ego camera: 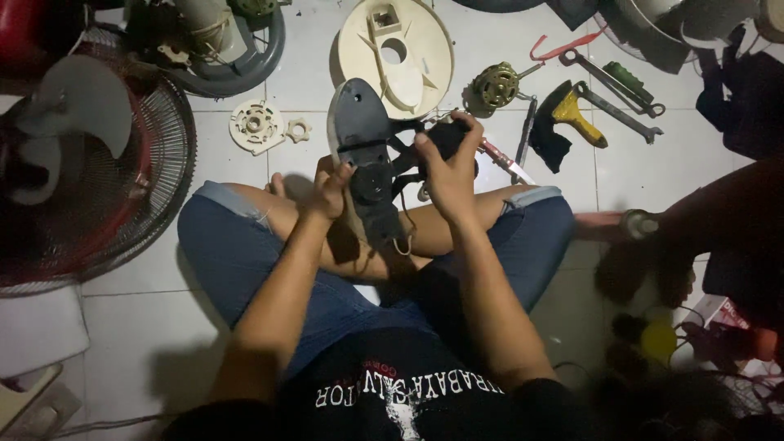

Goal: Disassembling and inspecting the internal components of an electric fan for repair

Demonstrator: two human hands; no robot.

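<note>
I sit cross-legged on a white tiled floor. My left hand (331, 189) grips the lower side of a dark grey plastic fan housing part (359, 143), which stands tilted above my legs. My right hand (447, 163) is closed around a black piece at the right side of that housing, with thin wires hanging beneath it. What lies inside the right fist is hidden.
A cream round fan base (398, 53) lies ahead, beside a fan motor (496, 86), a wrench (614, 110), a yellow-handled tool (578, 118) and a white gear part (256, 125). A red fan grille with a grey blade (90, 163) lies left. Dark clutter sits right.
</note>
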